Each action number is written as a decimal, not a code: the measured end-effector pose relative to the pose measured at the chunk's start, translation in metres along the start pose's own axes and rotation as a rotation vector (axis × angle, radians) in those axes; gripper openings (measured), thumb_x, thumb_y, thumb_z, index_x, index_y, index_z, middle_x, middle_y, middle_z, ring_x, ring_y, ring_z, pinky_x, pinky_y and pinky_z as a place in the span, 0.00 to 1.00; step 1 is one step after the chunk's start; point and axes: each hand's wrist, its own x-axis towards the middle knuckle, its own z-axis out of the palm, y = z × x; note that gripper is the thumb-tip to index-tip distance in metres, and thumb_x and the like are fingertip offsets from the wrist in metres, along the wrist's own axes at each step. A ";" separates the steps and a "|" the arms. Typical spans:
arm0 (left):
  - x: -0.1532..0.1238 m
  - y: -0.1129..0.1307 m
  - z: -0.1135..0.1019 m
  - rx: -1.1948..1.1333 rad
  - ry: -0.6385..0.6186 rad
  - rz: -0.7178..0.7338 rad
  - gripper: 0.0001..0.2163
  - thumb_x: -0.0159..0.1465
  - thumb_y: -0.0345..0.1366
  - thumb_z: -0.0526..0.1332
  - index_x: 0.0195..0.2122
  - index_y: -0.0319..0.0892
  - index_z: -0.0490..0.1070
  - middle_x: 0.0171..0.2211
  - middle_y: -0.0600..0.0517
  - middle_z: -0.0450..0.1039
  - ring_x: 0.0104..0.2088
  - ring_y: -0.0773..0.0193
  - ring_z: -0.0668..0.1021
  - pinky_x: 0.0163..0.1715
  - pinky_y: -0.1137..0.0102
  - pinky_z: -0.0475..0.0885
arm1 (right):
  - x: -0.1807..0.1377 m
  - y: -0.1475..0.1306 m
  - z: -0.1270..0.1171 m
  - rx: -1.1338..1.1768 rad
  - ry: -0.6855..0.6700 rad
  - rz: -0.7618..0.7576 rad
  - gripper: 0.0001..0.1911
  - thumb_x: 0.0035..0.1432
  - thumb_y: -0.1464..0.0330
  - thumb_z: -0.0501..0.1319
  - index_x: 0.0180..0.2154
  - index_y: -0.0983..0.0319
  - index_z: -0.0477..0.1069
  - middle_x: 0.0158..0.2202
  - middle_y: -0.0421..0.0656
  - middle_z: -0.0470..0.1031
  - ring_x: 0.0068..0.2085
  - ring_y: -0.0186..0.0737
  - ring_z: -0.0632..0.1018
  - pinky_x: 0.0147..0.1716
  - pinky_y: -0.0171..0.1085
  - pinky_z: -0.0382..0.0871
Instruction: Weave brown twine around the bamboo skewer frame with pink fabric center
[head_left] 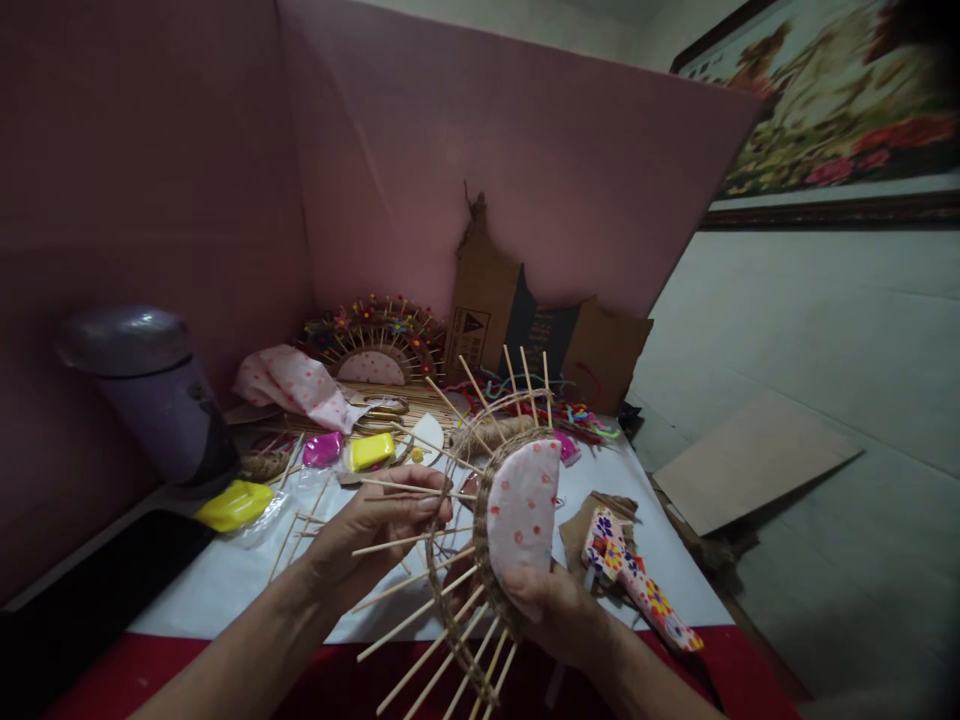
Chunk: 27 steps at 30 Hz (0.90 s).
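Note:
Between my hands is a half-round piece covered in white cloth with red dots [525, 500], edged in braided twine, with wooden sticks [427, 655] fanning out from its curved side. My right hand [551, 605] grips its lower part, thumb on the cloth. My left hand [394, 520] pinches twine [439, 580] beside a stick at the left of the fan. That twine runs across the sticks in an outer arc. Behind the piece lies a roll of twine [491, 436].
A glue gun with a flower pattern [637, 575] rests on cardboard at the right. Yellow [371, 452] and magenta clay packs [322, 450] lie left of centre. A purple tumbler [161, 400] stands at the left. A finished-looking stick fan [375, 345] leans at the back beside torn cardboard [480, 290].

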 end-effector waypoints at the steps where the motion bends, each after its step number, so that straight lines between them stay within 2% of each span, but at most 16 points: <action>1: 0.000 0.000 0.000 -0.001 -0.003 0.001 0.07 0.48 0.24 0.65 0.30 0.36 0.74 0.25 0.49 0.73 0.28 0.67 0.74 0.34 0.73 0.67 | 0.000 0.000 0.000 0.000 -0.008 -0.001 0.16 0.46 0.64 0.61 0.39 0.63 0.72 0.29 0.45 0.75 0.35 0.43 0.75 0.39 0.42 0.66; 6: 0.001 0.000 0.000 -0.028 0.006 0.011 0.10 0.48 0.22 0.63 0.32 0.36 0.74 0.27 0.49 0.74 0.28 0.68 0.74 0.33 0.73 0.66 | 0.001 0.000 0.000 -0.004 -0.015 0.007 0.16 0.45 0.63 0.61 0.37 0.65 0.73 0.30 0.45 0.74 0.31 0.40 0.74 0.38 0.41 0.66; 12: 0.000 -0.001 -0.004 -0.049 -0.018 0.009 0.16 0.48 0.23 0.63 0.39 0.38 0.73 0.28 0.48 0.74 0.29 0.66 0.74 0.35 0.72 0.66 | 0.002 0.001 -0.001 0.007 -0.035 -0.002 0.18 0.46 0.64 0.61 0.40 0.64 0.72 0.31 0.47 0.75 0.33 0.43 0.75 0.35 0.42 0.68; 17: -0.001 -0.001 -0.004 -0.046 -0.013 0.012 0.16 0.47 0.23 0.64 0.38 0.38 0.74 0.27 0.50 0.73 0.28 0.67 0.73 0.34 0.72 0.66 | 0.003 0.001 -0.002 -0.015 -0.038 -0.001 0.19 0.44 0.64 0.61 0.39 0.65 0.73 0.31 0.47 0.75 0.32 0.41 0.75 0.33 0.39 0.68; 21: -0.001 0.000 -0.003 -0.012 -0.069 -0.004 0.15 0.48 0.24 0.63 0.40 0.35 0.74 0.28 0.48 0.73 0.29 0.68 0.72 0.34 0.74 0.65 | 0.003 0.002 -0.003 -0.018 -0.009 0.011 0.19 0.43 0.64 0.62 0.39 0.66 0.72 0.29 0.46 0.74 0.28 0.38 0.74 0.32 0.38 0.67; 27: -0.001 -0.001 -0.005 0.020 -0.073 -0.001 0.09 0.49 0.24 0.63 0.33 0.33 0.75 0.28 0.48 0.73 0.28 0.69 0.72 0.33 0.74 0.65 | 0.003 -0.001 0.000 0.007 -0.039 -0.007 0.15 0.44 0.65 0.61 0.36 0.66 0.73 0.30 0.46 0.74 0.30 0.38 0.74 0.34 0.38 0.66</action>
